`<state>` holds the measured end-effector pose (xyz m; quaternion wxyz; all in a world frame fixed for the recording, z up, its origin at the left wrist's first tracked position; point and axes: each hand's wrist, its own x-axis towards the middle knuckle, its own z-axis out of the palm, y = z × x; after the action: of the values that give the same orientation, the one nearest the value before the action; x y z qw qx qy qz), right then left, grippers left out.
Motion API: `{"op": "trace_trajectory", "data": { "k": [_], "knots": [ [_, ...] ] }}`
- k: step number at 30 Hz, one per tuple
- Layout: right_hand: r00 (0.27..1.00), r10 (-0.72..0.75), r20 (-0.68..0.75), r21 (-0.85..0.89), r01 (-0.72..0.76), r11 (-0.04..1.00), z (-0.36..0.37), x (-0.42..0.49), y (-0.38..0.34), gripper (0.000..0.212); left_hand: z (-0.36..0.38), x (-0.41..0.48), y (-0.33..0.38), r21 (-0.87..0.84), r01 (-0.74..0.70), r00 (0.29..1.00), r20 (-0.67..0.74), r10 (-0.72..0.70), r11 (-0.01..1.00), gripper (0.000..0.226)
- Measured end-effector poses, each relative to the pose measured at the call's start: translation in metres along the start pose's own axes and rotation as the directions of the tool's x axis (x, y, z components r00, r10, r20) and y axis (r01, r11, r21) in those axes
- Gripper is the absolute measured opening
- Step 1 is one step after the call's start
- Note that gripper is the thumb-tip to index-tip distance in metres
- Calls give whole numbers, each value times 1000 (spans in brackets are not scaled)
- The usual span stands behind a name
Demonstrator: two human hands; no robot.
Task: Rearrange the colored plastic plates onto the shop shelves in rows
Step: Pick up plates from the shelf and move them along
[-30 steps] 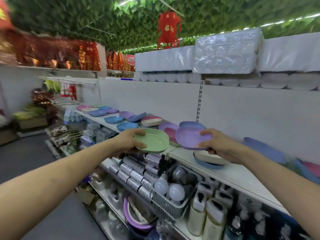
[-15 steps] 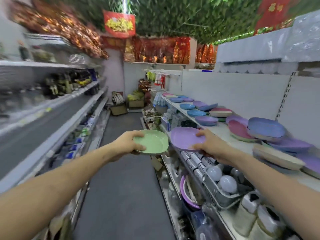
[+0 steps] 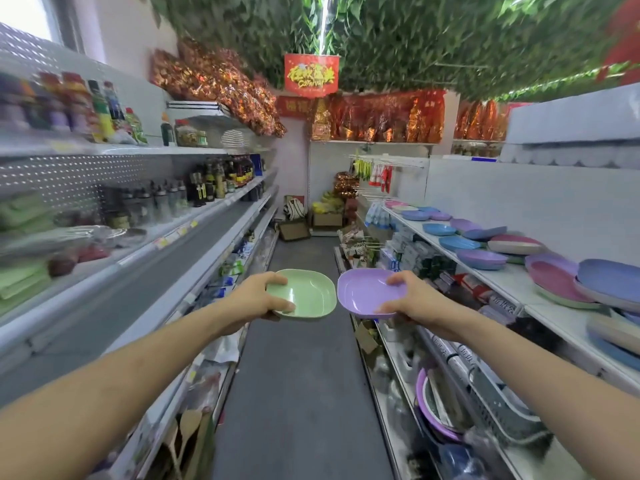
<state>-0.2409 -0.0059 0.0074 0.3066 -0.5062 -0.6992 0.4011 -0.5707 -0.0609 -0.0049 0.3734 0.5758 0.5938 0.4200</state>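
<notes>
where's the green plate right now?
Head view, centre: the left hand grips the green plate over the aisle, just left of the purple plate in the right hand.

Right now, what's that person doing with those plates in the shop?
A person stands in the shop aisle with a plate in each hand. The left hand grips a green plate, and the right hand grips a purple plate. Both plates are out over the aisle floor, not on any shelf. More colored plates lie along the shelf on the right, some of them overlapping.
</notes>
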Motion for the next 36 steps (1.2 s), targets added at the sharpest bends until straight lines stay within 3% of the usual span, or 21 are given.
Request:
{"op": "trace_trajectory", "data": {
  "k": [8,18,28,36],
  "knots": [
    [998,26,65,-9,-25,1000,16,-8,-1,63,-15,-11,-23,-26,69,998,-9,-69,997,66],
    [993,45,113,42,-50,998,-20,19,33,70,27,25,-16,-49,57,998,28,-55,997,63],
    [984,108,144,50,-116,992,-8,87,68,70,34,81,-50,-60,104,994,-40,-106,993,65],
    [987,125,99,28,-128,991,2,179,63,66,-2,174,-73,-77,126,992,18,-125,989,62]
  ]
}}
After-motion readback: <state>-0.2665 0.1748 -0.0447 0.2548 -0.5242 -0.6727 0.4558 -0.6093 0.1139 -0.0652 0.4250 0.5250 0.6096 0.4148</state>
